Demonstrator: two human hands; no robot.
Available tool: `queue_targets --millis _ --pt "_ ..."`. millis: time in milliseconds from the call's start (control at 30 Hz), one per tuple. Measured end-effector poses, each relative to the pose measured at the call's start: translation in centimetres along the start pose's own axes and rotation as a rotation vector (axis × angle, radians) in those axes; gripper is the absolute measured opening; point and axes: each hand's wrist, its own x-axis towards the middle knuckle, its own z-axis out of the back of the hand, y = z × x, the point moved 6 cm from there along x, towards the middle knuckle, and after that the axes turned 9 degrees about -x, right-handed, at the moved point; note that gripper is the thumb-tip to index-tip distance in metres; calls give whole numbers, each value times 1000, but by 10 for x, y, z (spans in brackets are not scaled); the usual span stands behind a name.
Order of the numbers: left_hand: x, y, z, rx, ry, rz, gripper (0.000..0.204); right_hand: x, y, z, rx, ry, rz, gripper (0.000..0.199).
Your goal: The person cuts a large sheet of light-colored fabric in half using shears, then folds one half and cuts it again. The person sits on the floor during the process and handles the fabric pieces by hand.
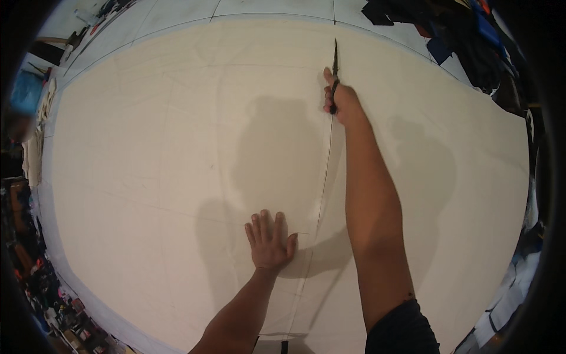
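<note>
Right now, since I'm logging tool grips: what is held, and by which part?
The right hand holds the scissors by the handles; the left hand holds nothing, resting palm-down on the cloth.

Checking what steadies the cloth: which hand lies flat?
The left hand, palm down with fingers spread on the cream cloth; the right hand grips scissors.

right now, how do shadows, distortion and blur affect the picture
Head view: soft shadows fall across the pale cloth, some beside the left hand; head view: fisheye distortion bows the cloth's far edge, corners going black; head view: the scissors look fairly sharp, the blue item near the left rim blurred.
</note>
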Motion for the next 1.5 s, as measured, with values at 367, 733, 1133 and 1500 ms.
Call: queue_targets --millis 367,733,1133,1500 --pt "0 3 -1 20 6 2 68 26 6 -9 -5 27 27 47" --pt "0 2 1 36 21 -2 63 54 28 -4 -34 -39 61 48" --pt "-2 3 1 25 22 -12 68 75 43 4 -76 11 89 45" --pt "0 2 2 15 21 -7 68 -114 -49 40 -103 -157 358 41"
